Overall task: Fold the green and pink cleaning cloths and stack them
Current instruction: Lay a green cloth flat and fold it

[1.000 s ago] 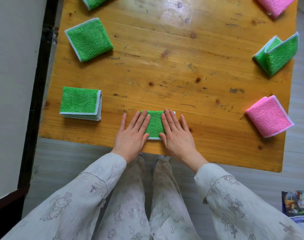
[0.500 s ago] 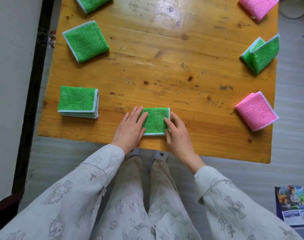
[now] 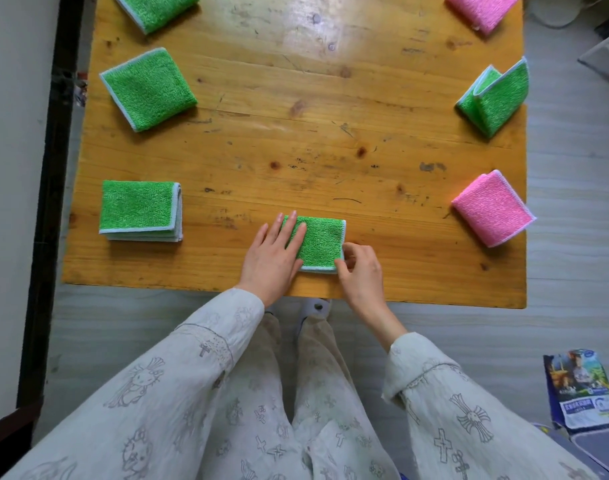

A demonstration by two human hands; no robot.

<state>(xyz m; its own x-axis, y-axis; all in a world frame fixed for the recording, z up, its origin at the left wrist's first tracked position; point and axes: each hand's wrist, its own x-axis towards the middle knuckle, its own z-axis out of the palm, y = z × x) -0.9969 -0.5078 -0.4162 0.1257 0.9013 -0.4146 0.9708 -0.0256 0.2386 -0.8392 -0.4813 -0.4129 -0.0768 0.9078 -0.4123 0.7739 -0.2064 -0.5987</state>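
Both hands [image 3: 313, 261] cover folded green cloth [image 3: 322, 242] (left edge hidden).

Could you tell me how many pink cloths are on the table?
2. One pink cloth lies at the table's right edge; the other sits at the far right corner, partly cut off by the frame.

**One head-worn view, looking steeply down**

A single wide-angle camera sits on the person's head, facing forward and down. It looks almost straight onto the wooden surface [image 3: 296, 133], close above the sleeves, with floor [image 3: 573, 237] along the edges.
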